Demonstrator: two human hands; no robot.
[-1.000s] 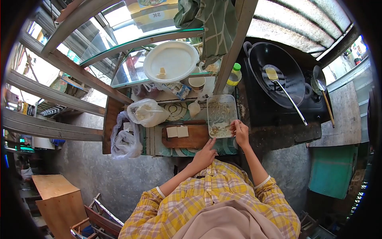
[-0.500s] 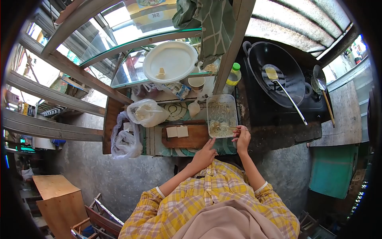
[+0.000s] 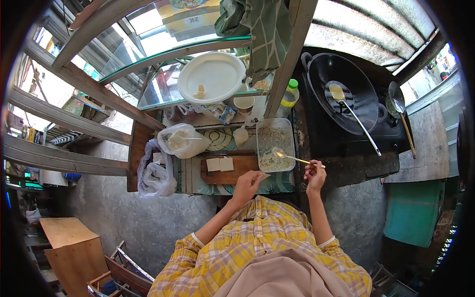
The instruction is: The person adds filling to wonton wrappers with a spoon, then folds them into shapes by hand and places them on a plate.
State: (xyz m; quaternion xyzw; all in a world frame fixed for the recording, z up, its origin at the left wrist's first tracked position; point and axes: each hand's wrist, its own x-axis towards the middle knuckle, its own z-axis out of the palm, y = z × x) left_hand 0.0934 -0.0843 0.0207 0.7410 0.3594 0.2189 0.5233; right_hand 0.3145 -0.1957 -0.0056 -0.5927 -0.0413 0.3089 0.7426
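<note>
My right hand (image 3: 315, 173) grips the handle of a spoon (image 3: 295, 158), whose bowl is lifted over the near end of a clear rectangular container (image 3: 275, 143) holding pale batter or filling. My left hand (image 3: 247, 185) rests at the front edge of a wooden cutting board (image 3: 236, 173), fingers loosely curled and holding nothing that I can see. Two pale square wrappers (image 3: 220, 164) lie side by side on the board.
A black wok (image 3: 341, 91) with a ladle sits on the stove to the right. Behind the board are a white plate (image 3: 212, 76) on a glass shelf, a cup (image 3: 244, 104), a green-capped bottle (image 3: 290, 93) and plastic bags (image 3: 170, 148) at the left.
My right hand has pulled back to the right, lifting the spoon out of the container. My left hand has slid slightly left along the board's front edge.
</note>
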